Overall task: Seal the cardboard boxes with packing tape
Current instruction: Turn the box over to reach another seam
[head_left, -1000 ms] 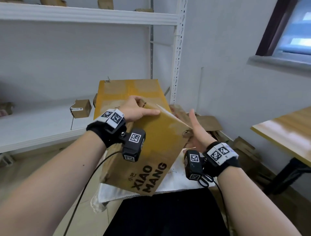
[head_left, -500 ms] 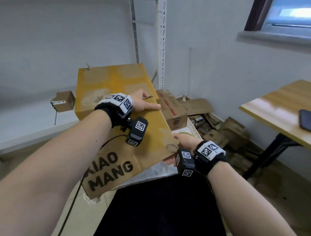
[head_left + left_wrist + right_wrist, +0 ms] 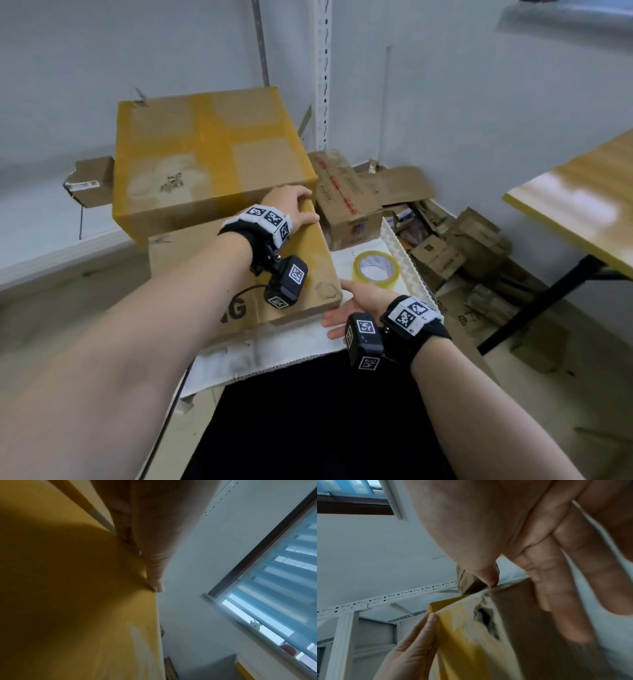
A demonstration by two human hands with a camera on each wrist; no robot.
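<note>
— Where's the box he's working on?

— The flat box [image 3: 284,274] lies on the white cloth [image 3: 308,346] across the person's lap, its far edge tucked against the big taped box [image 3: 209,154] behind it.

— And the hands?

— The left hand [image 3: 294,209] sits at the far right corner of the flat box, fingers laid along the top edge and bent slightly over it, thumb down the side. From the left wrist view one finger [image 3: 154,574] runs straight along that edge. The right hand [image 3: 359,301] is at the near right corner, fingers held straight and close together, slipped under the box's side against the cloth, thumb touching the corner by a torn patch [image 3: 486,616].

— Any tape about?

— A roll of tape [image 3: 376,270] lies flat on the cloth just beyond the right hand, apart from both hands. A smaller box [image 3: 346,202] stands behind it, with scrap cardboard [image 3: 455,253] heaped on the floor by a wooden table [image 3: 582,205].
</note>
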